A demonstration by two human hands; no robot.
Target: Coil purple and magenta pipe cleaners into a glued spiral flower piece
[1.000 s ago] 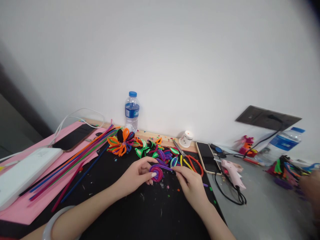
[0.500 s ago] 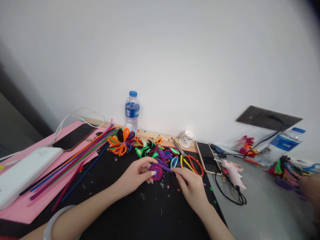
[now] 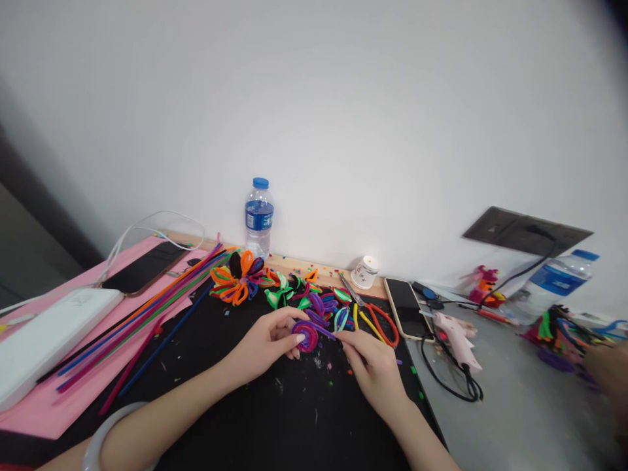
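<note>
The left hand [image 3: 271, 340] is pinching a flat, round magenta-and-purple pipe-cleaner coil [image 3: 309, 337] just below the frame's centre; the right hand [image 3: 373, 363] is gripping its fuzzy purple strand [image 3: 324, 331] between thumb and fingertips. A slackening left pinch could loosen the springy coil — and purple looped pipe-cleaner petals [image 3: 318, 305], lying just above it in the frame, could snag the strand.

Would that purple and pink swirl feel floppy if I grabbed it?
The swirl probably won't slip much: it looks fuzzy. It's likely light, being small enough for the left hand to pinch. Its strand probably bends easily, being wound in rings.
</note>
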